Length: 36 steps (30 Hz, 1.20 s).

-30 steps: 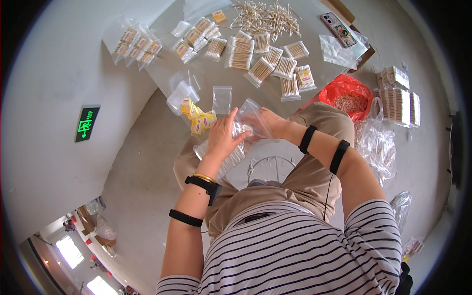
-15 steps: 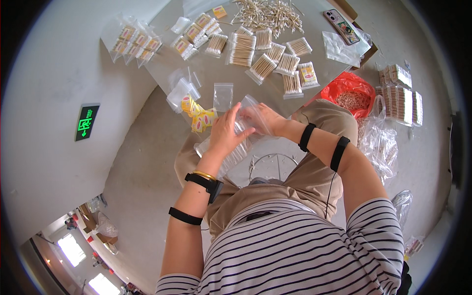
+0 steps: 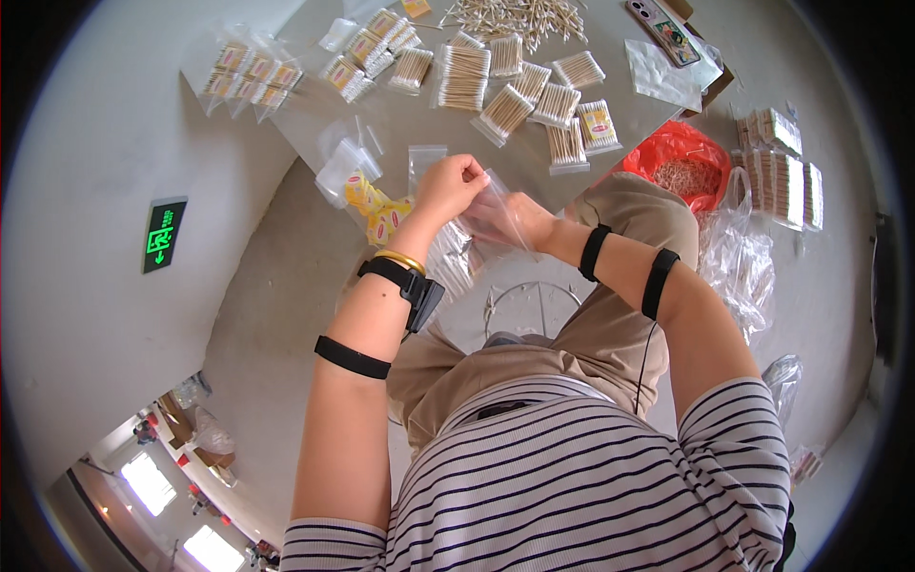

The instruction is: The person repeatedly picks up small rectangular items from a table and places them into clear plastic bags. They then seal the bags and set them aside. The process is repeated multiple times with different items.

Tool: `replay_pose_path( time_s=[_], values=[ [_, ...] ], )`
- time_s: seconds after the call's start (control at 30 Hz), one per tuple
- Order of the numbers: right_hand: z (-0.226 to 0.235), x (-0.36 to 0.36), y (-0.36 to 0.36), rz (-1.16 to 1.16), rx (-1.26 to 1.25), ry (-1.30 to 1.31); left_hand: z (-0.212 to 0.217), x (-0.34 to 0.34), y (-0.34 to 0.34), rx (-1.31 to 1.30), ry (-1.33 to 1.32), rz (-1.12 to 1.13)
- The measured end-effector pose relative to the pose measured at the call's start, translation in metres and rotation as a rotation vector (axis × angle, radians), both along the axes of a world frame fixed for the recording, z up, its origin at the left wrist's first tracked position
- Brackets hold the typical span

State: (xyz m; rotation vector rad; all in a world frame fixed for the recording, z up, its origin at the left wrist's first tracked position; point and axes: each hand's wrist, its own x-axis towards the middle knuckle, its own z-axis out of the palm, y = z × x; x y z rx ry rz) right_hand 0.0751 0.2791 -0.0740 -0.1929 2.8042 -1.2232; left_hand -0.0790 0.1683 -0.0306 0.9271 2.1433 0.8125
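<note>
A clear plastic bag (image 3: pixel 502 212) is stretched between my hands at the near edge of the table. My left hand (image 3: pixel 450 193) pinches its upper edge between thumb and fingertips. On the other side, my right hand (image 3: pixel 527 221) has curled fingers on the bag, partly covered by the film. More clear plastic bags (image 3: pixel 446 262) lie over my lap below the left hand. Just left of that hand are yellow printed cards (image 3: pixel 384 219) and loose clear bags (image 3: pixel 345 172). A flat empty zip bag (image 3: pixel 426 158) lies on the table behind it.
Bagged cotton swabs (image 3: pixel 464 78) cover the table (image 3: pixel 419 119), with a loose swab pile (image 3: pixel 519 19) at the far side. A phone (image 3: pixel 662 33) lies far right. A red bag of swabs (image 3: pixel 684 172) stands beside my right knee, near stacked swab packs (image 3: pixel 777 186).
My left hand has gone from spread fingers over the bag to a pinch on its upper edge, moving slightly up. My right hand stays on the bag.
</note>
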Motion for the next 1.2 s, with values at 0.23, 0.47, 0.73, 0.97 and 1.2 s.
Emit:
replay_pose_path(
  time_s=[0.23,0.47,0.73,0.97,1.2],
  values=[
    [-0.003,-0.012,-0.002,0.077,0.023,0.200,0.012,0.011,0.008,0.021,-0.025,0.030],
    [0.022,-0.010,-0.003,0.008,-0.006,-0.005,0.068,0.015,-0.082,0.066,0.266,-0.024],
    [0.025,-0.017,-0.005,0.067,0.004,-0.027,0.050,0.042,-0.133,-0.069,0.521,-0.179],
    [0.033,-0.018,-0.005,0.068,0.052,-0.120,0.046,0.053,-0.138,-0.068,0.630,-0.190],
    [0.024,-0.016,-0.013,-0.033,-0.037,-0.064,0.037,0.067,-0.140,-0.149,0.694,-0.212]
  ],
)
